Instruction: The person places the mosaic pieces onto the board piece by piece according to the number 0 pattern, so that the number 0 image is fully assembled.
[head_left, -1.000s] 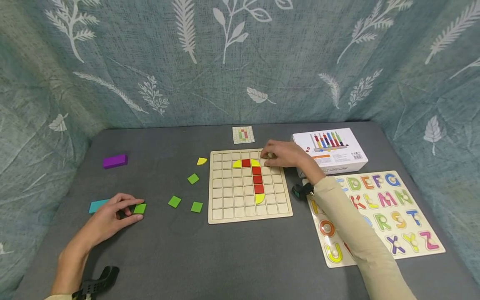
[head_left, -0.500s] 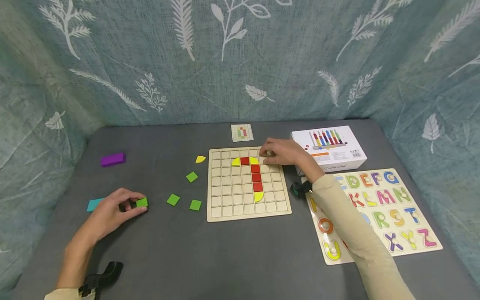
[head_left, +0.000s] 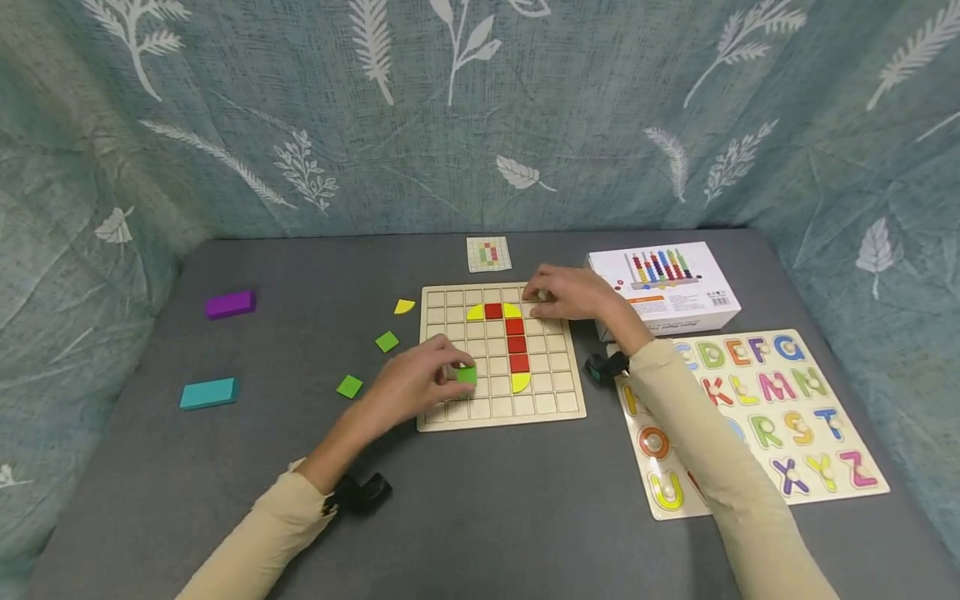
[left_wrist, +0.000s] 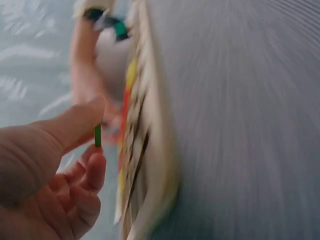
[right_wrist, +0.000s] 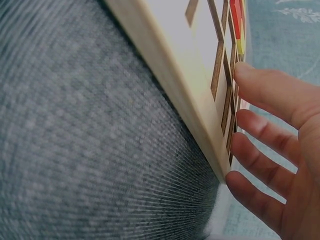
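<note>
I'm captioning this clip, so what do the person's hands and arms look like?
The left hand and right hand are bare. Long, plain beige sleeves end near the wrists. A black device sits at each cuff; the right device shows some green.

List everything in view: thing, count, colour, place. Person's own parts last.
Table: 1, grey, centre
Cloth: count unclear, blue-green, around table
Grid board: 1, pale wood, mid-table
Red squares: 4, red, on grid board
Yellow quarter-rounds: 4, yellow, three on grid board, one left of it
Green squares: 3 visible, green, two left of grid board, one in left hand
Purple block: 1, purple, far left
Teal block: 1, teal, near left
Card: 1, whitish, behind grid board
Box: 1, white, far right
Letter board: 1, pale wood, near right
Wrist cameras: 2, dark, one each side
Sleeves: 2, beige, both sides
Left hand: 1, bare, over grid board
Right hand: 1, bare, at grid board's far corner
</note>
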